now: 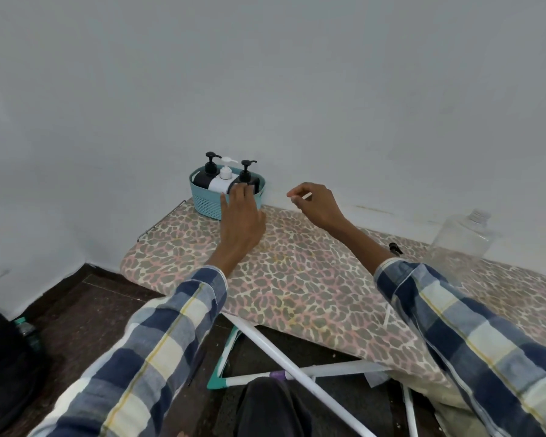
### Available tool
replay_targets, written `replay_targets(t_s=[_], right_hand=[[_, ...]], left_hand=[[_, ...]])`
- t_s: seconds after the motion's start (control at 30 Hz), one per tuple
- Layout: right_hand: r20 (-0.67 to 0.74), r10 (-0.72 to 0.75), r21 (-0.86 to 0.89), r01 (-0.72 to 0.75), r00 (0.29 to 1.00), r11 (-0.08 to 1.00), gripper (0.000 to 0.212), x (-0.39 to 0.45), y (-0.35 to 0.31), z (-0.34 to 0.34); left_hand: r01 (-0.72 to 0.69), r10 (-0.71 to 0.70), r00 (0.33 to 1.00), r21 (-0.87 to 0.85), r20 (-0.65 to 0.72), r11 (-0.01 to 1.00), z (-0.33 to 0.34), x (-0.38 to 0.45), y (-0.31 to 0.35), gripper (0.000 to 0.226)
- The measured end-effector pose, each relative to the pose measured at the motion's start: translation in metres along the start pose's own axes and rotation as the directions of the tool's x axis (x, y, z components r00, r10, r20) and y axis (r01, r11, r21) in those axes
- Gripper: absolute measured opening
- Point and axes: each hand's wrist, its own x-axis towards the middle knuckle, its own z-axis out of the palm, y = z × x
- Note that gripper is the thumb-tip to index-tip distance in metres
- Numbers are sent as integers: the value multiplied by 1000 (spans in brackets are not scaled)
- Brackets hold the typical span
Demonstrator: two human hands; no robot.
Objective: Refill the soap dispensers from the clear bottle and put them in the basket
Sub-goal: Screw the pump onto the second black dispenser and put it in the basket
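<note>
A teal basket stands at the far end of the ironing board, against the wall. Three pump dispensers stand upright in it: a black dispenser on the left, a white dispenser in the middle and another black dispenser on the right. My left hand reaches to the basket's front right, with its fingers lying on the rim and the right black dispenser and its thumb against the basket's wall. To the right of the basket, my right hand hovers with loosely curled fingers and holds nothing. The clear bottle stands far right by the wall.
The ironing board has a leopard-print cover and lies low over a dark floor. A small black object lies near the clear bottle. White frame legs cross below the board. A black bag and a green-capped bottle sit at the left.
</note>
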Motion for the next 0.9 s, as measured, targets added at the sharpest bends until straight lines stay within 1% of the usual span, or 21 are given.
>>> replay_targets(t_s=[0.07,0.13,0.2,0.27,0.3,0.37,0.43,0.53,0.7,0.8,0.9], right_hand=[[4,-72,-34,72,997,997,16,14,-12,8],[23,-137,-90,139,990,986,17,31,-26,17],[52,-198,-168,204,979,964,19,49,-38,24],[103,-248,-264,267,963,927,24,65,-50,29],[133,-253,-314,283,958,906,28,73,-57,31],[185,-221,-397,278,958,875,35,86,-69,33],[217,-173,-443,255,961,860,40,96,-76,36],[213,-127,-471,216,969,855,39,103,-75,43],[104,-147,-421,177,984,889,28,107,-68,57],[20,-126,-392,124,992,911,23,108,-65,66],[-20,-112,-376,96,994,922,22,106,-62,72]], left_hand=[[7,-7,1000,-3,22,1000,-5,5,-14,67],[-17,16,997,11,74,1000,-7,9,-26,71],[-47,39,988,44,149,998,-6,12,-32,72],[-47,28,973,75,231,996,-1,11,-37,73],[-52,32,970,80,240,995,2,9,-40,74],[-67,50,974,70,221,995,5,7,-45,75],[-67,54,975,53,214,996,3,9,-46,75],[-62,46,971,61,235,996,-4,13,-44,76],[-38,21,966,64,259,997,-7,15,-44,80],[-23,3,962,71,273,997,-7,16,-40,81],[-14,-9,957,75,289,997,-8,16,-38,82]])
